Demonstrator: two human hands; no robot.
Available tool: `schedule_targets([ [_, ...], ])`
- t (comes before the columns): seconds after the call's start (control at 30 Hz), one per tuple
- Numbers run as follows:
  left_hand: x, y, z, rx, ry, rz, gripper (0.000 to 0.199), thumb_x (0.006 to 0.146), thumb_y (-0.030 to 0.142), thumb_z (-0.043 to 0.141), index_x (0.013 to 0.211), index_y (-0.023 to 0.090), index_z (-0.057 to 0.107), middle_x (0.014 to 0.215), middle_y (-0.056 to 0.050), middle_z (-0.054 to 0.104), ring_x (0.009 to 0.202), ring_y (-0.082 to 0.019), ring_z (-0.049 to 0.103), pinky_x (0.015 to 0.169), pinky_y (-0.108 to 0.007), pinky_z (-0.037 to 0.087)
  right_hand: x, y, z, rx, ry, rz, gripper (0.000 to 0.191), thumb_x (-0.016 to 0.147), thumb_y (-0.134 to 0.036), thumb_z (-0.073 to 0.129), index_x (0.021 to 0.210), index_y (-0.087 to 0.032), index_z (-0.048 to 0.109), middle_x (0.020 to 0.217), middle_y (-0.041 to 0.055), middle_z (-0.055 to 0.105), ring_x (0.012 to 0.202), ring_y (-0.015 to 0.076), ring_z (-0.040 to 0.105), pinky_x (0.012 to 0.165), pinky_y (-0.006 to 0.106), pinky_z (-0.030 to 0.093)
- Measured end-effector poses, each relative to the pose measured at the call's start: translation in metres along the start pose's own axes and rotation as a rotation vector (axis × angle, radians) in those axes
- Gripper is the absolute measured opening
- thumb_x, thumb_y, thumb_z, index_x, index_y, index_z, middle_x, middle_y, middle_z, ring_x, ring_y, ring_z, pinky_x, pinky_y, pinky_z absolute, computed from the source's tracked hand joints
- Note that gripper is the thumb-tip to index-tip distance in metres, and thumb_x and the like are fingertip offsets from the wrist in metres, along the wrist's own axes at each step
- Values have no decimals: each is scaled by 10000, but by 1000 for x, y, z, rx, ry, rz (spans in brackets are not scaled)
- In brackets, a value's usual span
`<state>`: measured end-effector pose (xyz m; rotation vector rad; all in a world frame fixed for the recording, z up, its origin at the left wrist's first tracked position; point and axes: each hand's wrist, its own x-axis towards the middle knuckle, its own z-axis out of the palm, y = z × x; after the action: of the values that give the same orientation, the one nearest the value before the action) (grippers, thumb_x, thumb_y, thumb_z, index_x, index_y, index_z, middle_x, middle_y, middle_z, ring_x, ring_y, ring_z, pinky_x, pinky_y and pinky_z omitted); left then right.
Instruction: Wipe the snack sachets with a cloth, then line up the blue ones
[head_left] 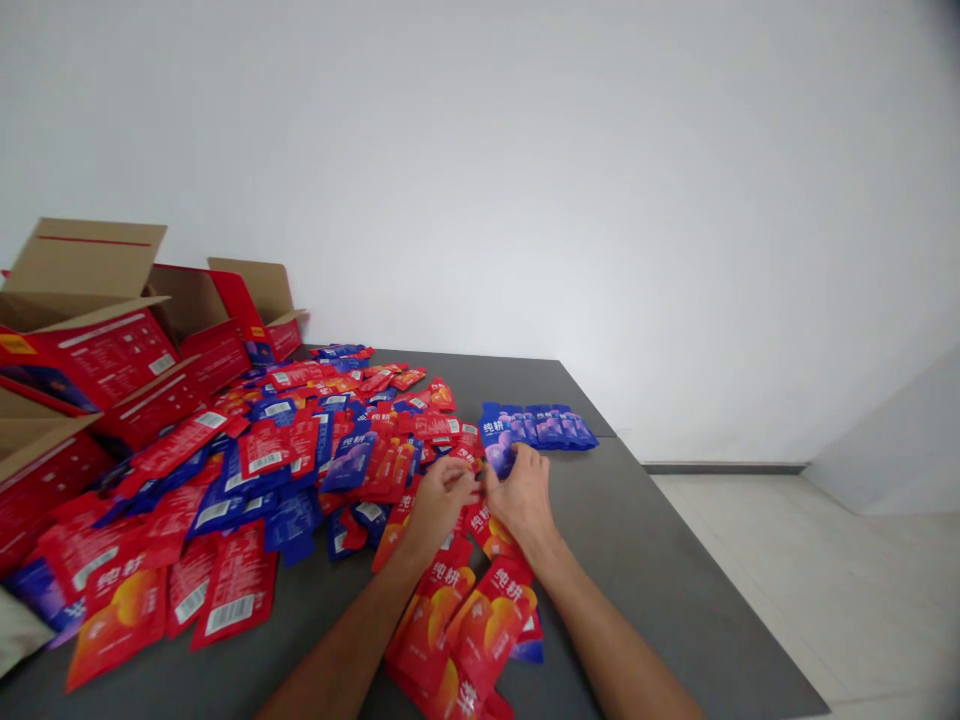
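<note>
My right hand (519, 492) is closed on the lower end of a blue pouch (495, 430) with purple fruit printed on it. That pouch lies at the left end of a row of overlapping blue pouches (551, 426). Just left of it, my left hand (444, 495) has its fingers bent together over red pouches; whatever lies between its fingertips is too small to tell. Red pouches with orange fruit (487, 620) are heaped between my forearms, with a blue corner showing under them.
A wide pile of mixed red and blue pouches (262, 450) covers the left of the dark table (637, 580). Open red cardboard boxes (105, 350) stand at the far left. The table's right edge runs diagonally beside a pale floor, with a white wall behind.
</note>
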<state>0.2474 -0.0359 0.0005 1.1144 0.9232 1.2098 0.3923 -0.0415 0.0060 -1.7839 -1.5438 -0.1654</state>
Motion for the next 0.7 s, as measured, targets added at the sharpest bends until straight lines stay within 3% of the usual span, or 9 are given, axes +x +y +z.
schedule_targets([
  [0.17, -3, 4, 2, 21, -30, -15, 259, 796, 357, 668, 961, 178, 581, 969, -86, 681, 851, -227, 710, 751, -384, 587, 38, 28, 7, -238, -14, 85, 423, 834, -378, 600, 1110, -58, 580, 1064, 230, 622, 1035, 366, 522, 911, 458, 384],
  [0.4, -2, 4, 1, 59, -32, 24, 182, 793, 295, 628, 928, 176, 598, 916, -78, 677, 824, -224, 709, 702, -346, 573, 76, 50, 23, -409, -61, 176, 465, 866, -401, 555, 1102, -4, 606, 1111, 278, 611, 1095, 404, 504, 872, 462, 389],
  [0.7, 1, 3, -2, 150, -50, 63, 105, 813, 265, 578, 875, 182, 599, 882, -60, 686, 828, -216, 708, 693, -307, 533, 80, 67, 38, -482, -88, 167, 464, 880, -386, 510, 1085, 9, 644, 1120, 288, 610, 1137, 417, 457, 882, 491, 368],
])
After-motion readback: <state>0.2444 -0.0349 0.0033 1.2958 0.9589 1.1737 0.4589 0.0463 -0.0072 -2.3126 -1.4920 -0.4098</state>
